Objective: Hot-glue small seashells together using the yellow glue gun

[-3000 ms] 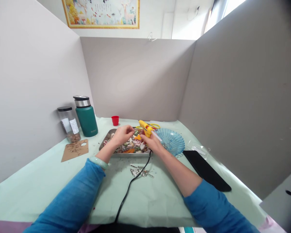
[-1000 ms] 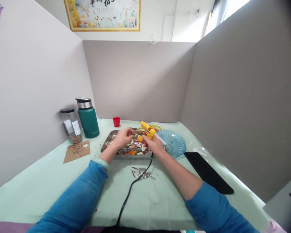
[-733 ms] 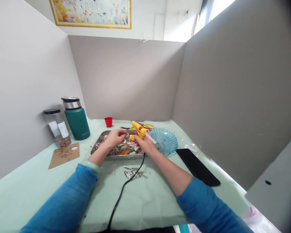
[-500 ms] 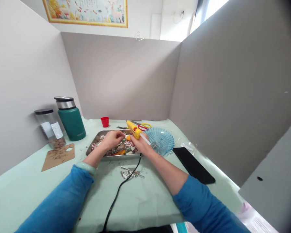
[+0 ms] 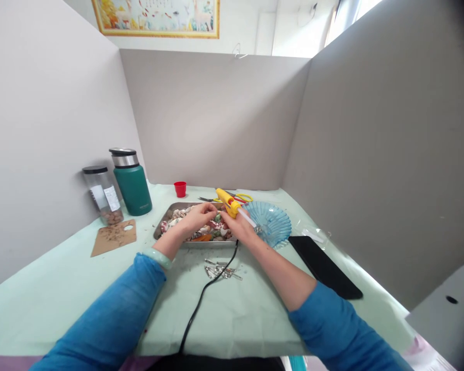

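Note:
My right hand (image 5: 237, 228) grips a yellow glue gun (image 5: 227, 201) with a clear glue stick out of its back; its black cord (image 5: 201, 304) runs toward me. My left hand (image 5: 195, 216) is pinched on a small piece I cannot make out, close to the gun's nozzle. Both hands hover over a metal tray (image 5: 163, 224) filled with coloured shells and stones.
A blue fluted glass dish (image 5: 272, 222) stands right of the tray, a black flat object (image 5: 325, 267) beyond it. Scissors (image 5: 239, 197) and a red cup (image 5: 180, 189) lie behind. A green flask (image 5: 131, 181), a jar (image 5: 99, 194), a brown card (image 5: 114, 238) and metal clips (image 5: 221, 270) lie on the green cloth.
The hands have stayed over the tray with the glue gun held the same way. The view swung left and back right as the head turned.

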Action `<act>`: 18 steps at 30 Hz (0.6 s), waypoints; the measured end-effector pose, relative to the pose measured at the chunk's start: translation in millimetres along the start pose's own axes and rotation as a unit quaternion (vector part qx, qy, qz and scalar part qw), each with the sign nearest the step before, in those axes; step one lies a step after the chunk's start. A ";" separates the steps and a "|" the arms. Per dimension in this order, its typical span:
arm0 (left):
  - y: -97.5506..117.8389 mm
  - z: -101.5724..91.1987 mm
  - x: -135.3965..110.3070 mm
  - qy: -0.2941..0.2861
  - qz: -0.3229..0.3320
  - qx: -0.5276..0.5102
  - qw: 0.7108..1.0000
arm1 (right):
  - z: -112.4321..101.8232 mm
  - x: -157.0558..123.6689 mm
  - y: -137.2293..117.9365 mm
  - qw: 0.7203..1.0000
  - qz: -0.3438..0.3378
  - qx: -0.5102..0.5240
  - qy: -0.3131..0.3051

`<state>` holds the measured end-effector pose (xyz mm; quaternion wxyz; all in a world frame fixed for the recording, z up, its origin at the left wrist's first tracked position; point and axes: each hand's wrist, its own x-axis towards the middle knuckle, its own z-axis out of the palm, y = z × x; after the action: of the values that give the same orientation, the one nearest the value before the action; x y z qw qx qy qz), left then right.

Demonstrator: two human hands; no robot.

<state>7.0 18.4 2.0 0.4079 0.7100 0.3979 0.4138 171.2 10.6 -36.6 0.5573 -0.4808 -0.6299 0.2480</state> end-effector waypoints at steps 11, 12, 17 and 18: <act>-5.4 -12.2 7.1 0.059 -0.006 0.018 0.998 | 2.0 -2.0 -1.1 0.999 -0.006 0.030 0.039; -4.6 -11.5 6.4 0.057 -0.014 0.012 0.998 | 1.6 -2.4 -1.5 0.999 -0.006 0.026 0.037; 2.7 -8.8 2.1 0.043 -0.071 -0.074 0.994 | 0.4 -3.1 -1.9 0.999 -0.013 0.020 0.035; 4.1 -8.4 1.4 0.041 -0.078 -0.092 0.992 | 0.4 -2.9 -1.8 0.999 -0.014 0.020 0.034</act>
<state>0.8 20.3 8.8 0.4860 0.6185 0.4284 0.4446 170.0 7.4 -36.5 0.5917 -0.4685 -0.6121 0.2361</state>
